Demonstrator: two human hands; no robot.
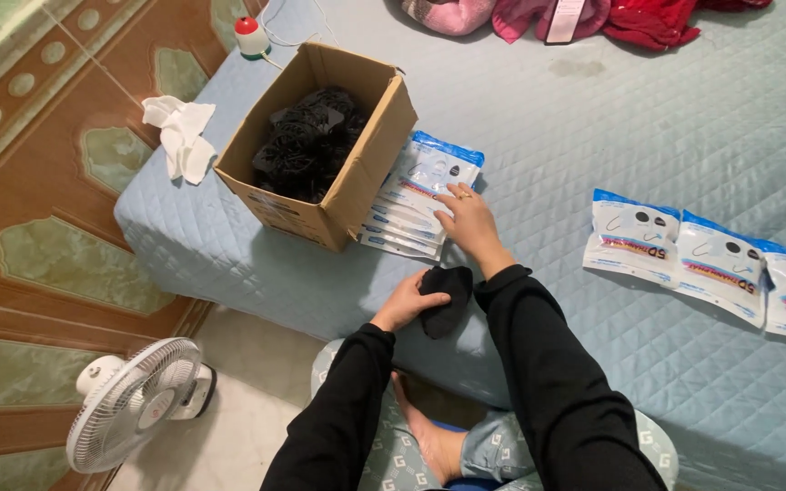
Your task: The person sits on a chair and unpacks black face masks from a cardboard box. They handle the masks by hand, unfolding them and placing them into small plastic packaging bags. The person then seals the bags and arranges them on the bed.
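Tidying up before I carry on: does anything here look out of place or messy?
A crumpled white cloth hangs over the mattress corner beside the cardboard box, and a dark stain marks the cover near the top. The packets lie neatly.

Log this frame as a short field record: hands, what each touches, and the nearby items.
left hand: holds black mask
right hand: rests on stack of pouches
cardboard box: open, black masks inside, beside the stack
filled pouches: three in a row, to the right
surface: blue quilted mattress
floor: white fan
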